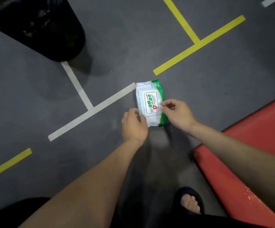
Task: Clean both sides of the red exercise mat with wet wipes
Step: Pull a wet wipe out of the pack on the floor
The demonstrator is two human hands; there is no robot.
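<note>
A white and green wet wipes pack (150, 102) lies flat on the grey floor, label up. My left hand (133, 125) rests against its lower left corner, thumb lying on the pack and fingers beside its left edge. My right hand (177, 113) hovers over the pack's right side with fingers loosely curled; thumb and forefinger tips are slightly apart at the right edge of the label flap. No wipe is out of the pack. The red exercise mat (248, 158) lies on the floor at the lower right, its glossy corner near my right forearm.
A black bin with a black bag (39, 25) stands at the upper left. White tape (84, 99) and yellow tape (197, 41) lines mark the floor. My foot in a black sandal (190, 200) is beside the mat's edge.
</note>
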